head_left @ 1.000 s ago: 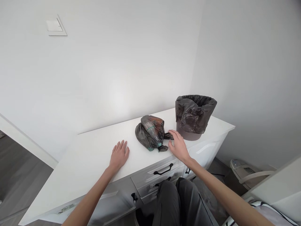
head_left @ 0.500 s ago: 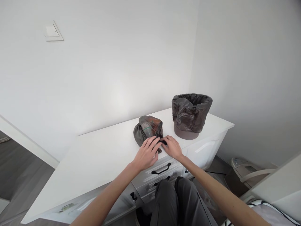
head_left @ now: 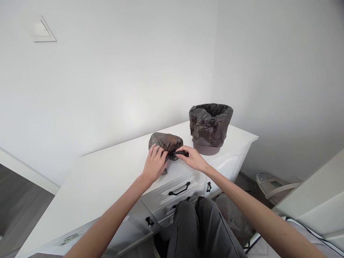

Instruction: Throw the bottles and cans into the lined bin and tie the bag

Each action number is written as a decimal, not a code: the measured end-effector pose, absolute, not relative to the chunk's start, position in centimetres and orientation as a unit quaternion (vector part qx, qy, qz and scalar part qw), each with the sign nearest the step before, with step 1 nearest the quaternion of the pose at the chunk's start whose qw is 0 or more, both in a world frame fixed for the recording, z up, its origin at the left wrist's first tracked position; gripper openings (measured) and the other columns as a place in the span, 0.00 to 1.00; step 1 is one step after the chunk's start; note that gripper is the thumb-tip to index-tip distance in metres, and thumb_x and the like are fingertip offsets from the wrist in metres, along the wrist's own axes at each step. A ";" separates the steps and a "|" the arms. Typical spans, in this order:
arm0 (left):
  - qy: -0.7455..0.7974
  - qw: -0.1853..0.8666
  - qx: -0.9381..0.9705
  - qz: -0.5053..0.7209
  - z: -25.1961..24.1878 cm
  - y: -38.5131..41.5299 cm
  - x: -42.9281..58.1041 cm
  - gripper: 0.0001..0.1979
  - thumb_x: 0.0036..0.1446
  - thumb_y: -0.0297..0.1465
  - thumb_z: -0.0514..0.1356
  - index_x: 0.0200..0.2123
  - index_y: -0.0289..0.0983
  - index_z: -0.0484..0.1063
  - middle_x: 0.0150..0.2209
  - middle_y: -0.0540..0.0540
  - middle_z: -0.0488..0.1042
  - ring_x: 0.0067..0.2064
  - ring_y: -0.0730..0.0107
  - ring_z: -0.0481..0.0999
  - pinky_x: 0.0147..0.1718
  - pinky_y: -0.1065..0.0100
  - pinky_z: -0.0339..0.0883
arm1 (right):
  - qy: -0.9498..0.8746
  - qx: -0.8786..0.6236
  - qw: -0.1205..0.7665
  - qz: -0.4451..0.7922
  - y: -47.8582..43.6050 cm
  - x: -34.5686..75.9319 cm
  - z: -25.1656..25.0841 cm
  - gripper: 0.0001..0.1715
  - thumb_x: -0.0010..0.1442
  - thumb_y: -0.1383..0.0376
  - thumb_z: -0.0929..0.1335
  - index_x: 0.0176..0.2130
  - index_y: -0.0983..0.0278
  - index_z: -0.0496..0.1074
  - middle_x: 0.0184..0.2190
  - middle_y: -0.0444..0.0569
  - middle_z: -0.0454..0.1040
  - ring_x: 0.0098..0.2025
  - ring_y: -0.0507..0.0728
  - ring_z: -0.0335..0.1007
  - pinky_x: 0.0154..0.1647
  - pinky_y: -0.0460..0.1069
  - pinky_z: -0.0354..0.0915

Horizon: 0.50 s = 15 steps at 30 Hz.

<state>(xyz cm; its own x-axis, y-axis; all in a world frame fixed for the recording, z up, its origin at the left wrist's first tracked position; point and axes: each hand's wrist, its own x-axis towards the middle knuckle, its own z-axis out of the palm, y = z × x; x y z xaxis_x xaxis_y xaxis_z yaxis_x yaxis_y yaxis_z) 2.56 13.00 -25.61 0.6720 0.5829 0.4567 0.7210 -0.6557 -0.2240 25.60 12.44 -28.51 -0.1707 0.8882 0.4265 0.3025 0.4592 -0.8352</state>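
A small tied dark plastic bag (head_left: 166, 141) full of rubbish lies on the white desk top (head_left: 107, 175). My left hand (head_left: 154, 164) is closed on the bag's near side, fingers curled into the plastic. My right hand (head_left: 191, 158) pinches the bag's twisted black tail at its right end. Just right of the bag stands a small round bin (head_left: 210, 128) lined with a dark bag, its mouth open.
The desk has drawers with black handles (head_left: 179, 189) below my hands. My dark-trousered legs (head_left: 199, 229) are under the front edge. A grey device (head_left: 271, 184) sits on the floor at right. A white surface (head_left: 314, 204) is at the near right. A wall switch (head_left: 43, 30) is at upper left.
My left hand moved from flat on the desk to the bag and closed on it. My right hand took hold of the bag's tail. The view shifted slightly right.
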 end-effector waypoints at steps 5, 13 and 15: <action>-0.443 0.108 -0.846 -0.276 -23.6 12.5 1.8 0.14 0.70 0.37 0.53 0.48 0.40 0.76 0.47 0.39 0.76 0.56 0.48 0.70 0.57 0.46 0.66 | -0.666 -0.373 0.512 0.394 11.0 24.4 -23.7 0.17 0.63 0.52 0.71 0.45 0.61 0.79 0.44 0.48 0.82 0.45 0.58 0.76 0.49 0.53 0.71; -0.552 -0.033 -0.732 -0.399 -24.2 11.5 -0.5 0.21 0.72 0.46 0.48 0.38 0.39 0.73 0.36 0.43 0.79 0.40 0.56 0.79 0.38 0.59 0.72 | -0.569 -0.445 0.651 0.234 8.6 20.7 -26.3 0.21 0.69 0.51 0.67 0.54 0.60 0.71 0.53 0.56 0.76 0.47 0.58 0.74 0.48 0.53 0.71; -0.564 -0.055 -0.717 -0.406 -24.8 11.4 -1.2 0.25 0.73 0.48 0.46 0.36 0.39 0.73 0.33 0.44 0.80 0.36 0.58 0.80 0.34 0.61 0.72 | -0.635 -0.434 0.594 0.234 8.2 19.6 -27.3 0.18 0.71 0.53 0.64 0.52 0.61 0.71 0.48 0.54 0.77 0.45 0.58 0.75 0.44 0.52 0.71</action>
